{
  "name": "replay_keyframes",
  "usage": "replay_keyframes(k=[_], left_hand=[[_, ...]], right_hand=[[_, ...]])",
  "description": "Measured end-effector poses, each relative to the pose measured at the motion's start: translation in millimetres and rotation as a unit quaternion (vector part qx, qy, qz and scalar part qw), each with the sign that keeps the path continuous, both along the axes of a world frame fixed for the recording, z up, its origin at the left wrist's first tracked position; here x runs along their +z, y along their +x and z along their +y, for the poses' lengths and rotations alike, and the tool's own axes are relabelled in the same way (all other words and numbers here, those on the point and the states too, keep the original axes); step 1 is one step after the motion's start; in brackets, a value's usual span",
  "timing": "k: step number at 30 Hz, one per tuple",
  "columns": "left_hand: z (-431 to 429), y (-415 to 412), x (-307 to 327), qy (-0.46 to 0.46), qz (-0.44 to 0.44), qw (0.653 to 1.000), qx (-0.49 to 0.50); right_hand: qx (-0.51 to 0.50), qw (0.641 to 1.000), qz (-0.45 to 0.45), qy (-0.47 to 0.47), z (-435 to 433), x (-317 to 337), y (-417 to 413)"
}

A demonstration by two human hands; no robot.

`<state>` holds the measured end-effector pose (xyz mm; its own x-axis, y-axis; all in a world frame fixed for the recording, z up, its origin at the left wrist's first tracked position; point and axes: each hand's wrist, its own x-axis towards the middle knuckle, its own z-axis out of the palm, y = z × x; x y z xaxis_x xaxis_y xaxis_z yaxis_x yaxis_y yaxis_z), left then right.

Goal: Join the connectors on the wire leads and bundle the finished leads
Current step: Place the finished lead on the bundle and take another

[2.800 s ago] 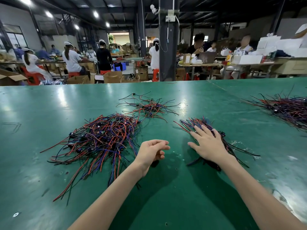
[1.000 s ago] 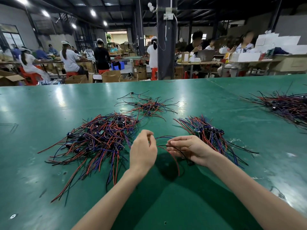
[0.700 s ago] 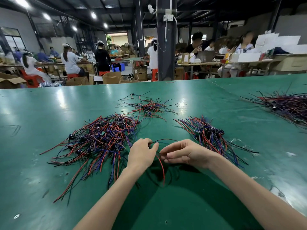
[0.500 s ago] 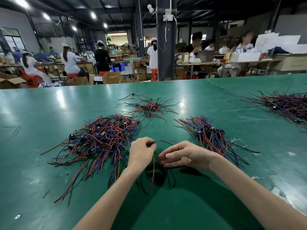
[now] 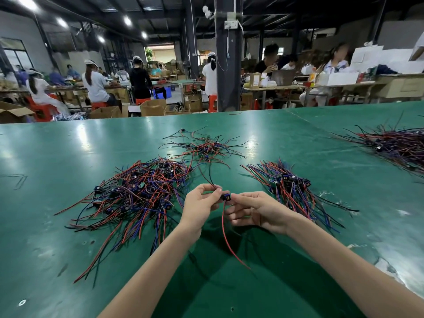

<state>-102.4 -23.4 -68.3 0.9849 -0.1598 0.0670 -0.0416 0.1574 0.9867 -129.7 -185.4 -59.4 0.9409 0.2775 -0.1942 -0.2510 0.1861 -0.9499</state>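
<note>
Two slim forearms [image 5: 165,255] in shot, bare to frame edge; L hand [image 5: 199,205] & R hand [image 5: 257,210] bare too.

Factory assembly hall: rows of workers [image 5: 95,84] at benches [image 5: 284,88], cartons [image 5: 152,107].

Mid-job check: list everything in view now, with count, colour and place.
Flat green table: one, fills the foreground.
Loose wire lead piles: four, red, blue and black; large at left, small at back centre, one right of centre, one at far right edge.
Small blue and black connector: one, between the hands.
Thin red wire: one, hangs below the connector.
Dark pillar: one, behind the table.
Cardboard boxes: several, brown, floor behind table.
Workers: several, background benches.
Left hand: one, pinches the connector.
Right hand: one, pinches its other side.
</note>
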Motion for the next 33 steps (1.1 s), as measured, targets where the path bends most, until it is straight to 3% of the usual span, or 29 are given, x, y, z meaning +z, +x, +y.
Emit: replay_keyframes(k=[8,20,33], left_hand=[[-5,-6,1,-0.022,-0.005,0.999,-0.025],[-2,-1,0,0.021,-0.005,0.997,0.071],[-3,-4,-1,-0.006,-0.016,0.997,0.073]], right_hand=[[0.008,1.0,-0.008,-0.001,6,-1,-3],[0.036,0.999,-0.005,-0.028,7,4,-7],[0.006,0.995,0.074,0.063,9,5,-5]])
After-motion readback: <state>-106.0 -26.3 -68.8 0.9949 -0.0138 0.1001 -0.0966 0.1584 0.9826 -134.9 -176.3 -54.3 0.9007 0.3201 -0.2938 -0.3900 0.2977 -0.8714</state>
